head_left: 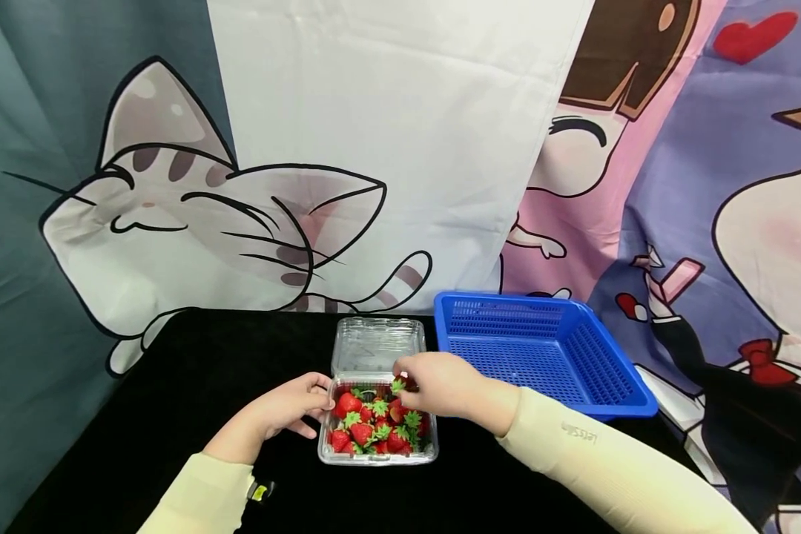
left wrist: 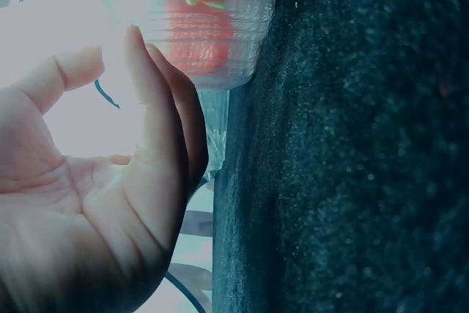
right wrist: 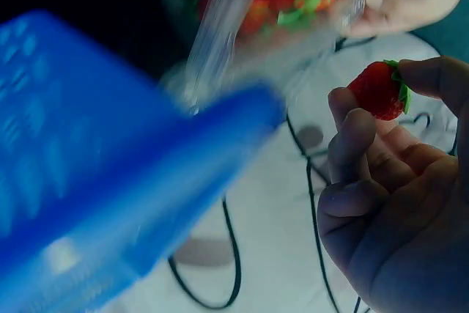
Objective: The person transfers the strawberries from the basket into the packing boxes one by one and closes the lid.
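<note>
My right hand (head_left: 440,382) pinches a red strawberry (right wrist: 378,91) by its leafy end between thumb and fingertips, above the right side of a clear plastic clamshell box (head_left: 377,460). Several more strawberries (head_left: 360,432) with green leaves fill the base of the box. Its clear lid (head_left: 378,345) is folded back, away from me. My left hand (head_left: 290,404) is at the box's left edge, its fingertips right at the rim. In the left wrist view, a gap shows between its thumb and softly bent fingers, close to the box wall.
A blue perforated plastic basket (head_left: 614,371) stands behind and to the right of the box. Black cloth (head_left: 240,348) covers the table. A curtain printed with cartoon figures (head_left: 387,111) hangs along the back.
</note>
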Demonstrator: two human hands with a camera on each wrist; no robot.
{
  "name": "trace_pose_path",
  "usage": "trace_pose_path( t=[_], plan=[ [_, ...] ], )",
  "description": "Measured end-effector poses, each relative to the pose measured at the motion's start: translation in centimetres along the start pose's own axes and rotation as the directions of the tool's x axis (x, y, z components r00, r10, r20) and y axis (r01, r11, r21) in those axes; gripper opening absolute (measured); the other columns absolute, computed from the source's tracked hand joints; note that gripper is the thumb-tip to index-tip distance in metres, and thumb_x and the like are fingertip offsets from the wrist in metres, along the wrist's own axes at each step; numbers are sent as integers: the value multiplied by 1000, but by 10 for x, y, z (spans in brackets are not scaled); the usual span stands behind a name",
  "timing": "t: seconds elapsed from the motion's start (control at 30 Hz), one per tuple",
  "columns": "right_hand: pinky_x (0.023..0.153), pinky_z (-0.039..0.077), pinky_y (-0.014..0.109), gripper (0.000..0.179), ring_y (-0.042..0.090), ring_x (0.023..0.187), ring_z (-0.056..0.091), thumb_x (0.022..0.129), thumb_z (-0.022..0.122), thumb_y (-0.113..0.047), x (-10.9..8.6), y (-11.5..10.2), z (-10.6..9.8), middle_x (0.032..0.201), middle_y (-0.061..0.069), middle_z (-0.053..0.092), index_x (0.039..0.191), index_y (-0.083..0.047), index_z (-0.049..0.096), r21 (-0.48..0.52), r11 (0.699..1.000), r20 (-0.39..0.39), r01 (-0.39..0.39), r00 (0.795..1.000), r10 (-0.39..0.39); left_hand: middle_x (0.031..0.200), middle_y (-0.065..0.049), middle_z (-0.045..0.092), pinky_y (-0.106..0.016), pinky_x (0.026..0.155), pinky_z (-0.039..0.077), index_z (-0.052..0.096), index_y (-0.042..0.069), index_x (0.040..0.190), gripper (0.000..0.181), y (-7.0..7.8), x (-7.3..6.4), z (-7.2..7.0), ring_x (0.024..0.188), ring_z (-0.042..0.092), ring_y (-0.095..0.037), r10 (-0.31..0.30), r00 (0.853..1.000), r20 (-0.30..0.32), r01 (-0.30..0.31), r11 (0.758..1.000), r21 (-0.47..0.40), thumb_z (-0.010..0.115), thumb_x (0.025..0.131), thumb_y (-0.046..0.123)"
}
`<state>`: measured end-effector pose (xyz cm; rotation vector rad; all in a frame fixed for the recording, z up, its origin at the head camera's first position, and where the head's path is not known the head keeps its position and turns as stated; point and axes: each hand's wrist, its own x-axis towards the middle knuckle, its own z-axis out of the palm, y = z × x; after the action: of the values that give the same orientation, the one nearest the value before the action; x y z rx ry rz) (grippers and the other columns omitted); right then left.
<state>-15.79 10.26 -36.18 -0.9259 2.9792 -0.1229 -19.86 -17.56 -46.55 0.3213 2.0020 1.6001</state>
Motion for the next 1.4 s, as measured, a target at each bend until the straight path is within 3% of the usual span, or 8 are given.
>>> trace_pose_path(
  t=[0.17,0.37,0.57,1.03,1.23,1.4],
  plan=[
    [59,49,30,28,6,59,50,90,67,-34,12,-13,16,72,-12,58,112,-17,67,-15,1000,50,24,998,-23,98,-11,65,-31,54,55,44,-1,124,43,0,2,0,84,65,-21,-7,1000,-6,7,1000,4,61,86,10],
    [66,53,31,24,5,66,56,89,68,-33,20,-26,28,81,-12,63,109,-20,68,-93,993,70,79,995,-73,98,-9,64,-31,54,55,44,-1,124,43,-1,2,0,83,64,-20,-8,1000,-8,8,1000,6,61,85,10],
    [59,47,28,22,5,64,49,88,72,-32,28,-32,40,78,-12,56,107,-21,68,-152,982,72,114,992,-104,99,-10,64,-31,54,55,44,-1,124,44,0,3,1,83,64,-20,-11,1000,-15,11,1000,8,61,86,10],
    [59,51,33,20,8,71,57,87,73,-40,36,-36,53,78,-12,54,103,-30,69,-238,968,87,83,994,-64,99,-10,64,-32,54,55,44,-2,126,44,-2,3,1,83,64,-20,-3,1000,-12,3,1000,9,60,87,10],
    [70,54,33,38,10,79,63,88,73,-41,34,-34,54,91,-10,63,122,-26,65,-211,975,91,71,994,-53,97,-9,63,-31,54,55,45,-1,124,43,-4,4,1,81,63,-20,-11,1000,-16,11,1000,7,61,85,9],
    [84,54,35,50,14,95,67,91,68,-42,32,-32,50,115,-5,68,135,-21,57,-112,993,88,37,996,-27,92,-9,61,-28,52,53,44,0,123,43,-3,4,1,76,60,-18,-14,1000,-23,15,1000,5,61,85,9]
  ],
)
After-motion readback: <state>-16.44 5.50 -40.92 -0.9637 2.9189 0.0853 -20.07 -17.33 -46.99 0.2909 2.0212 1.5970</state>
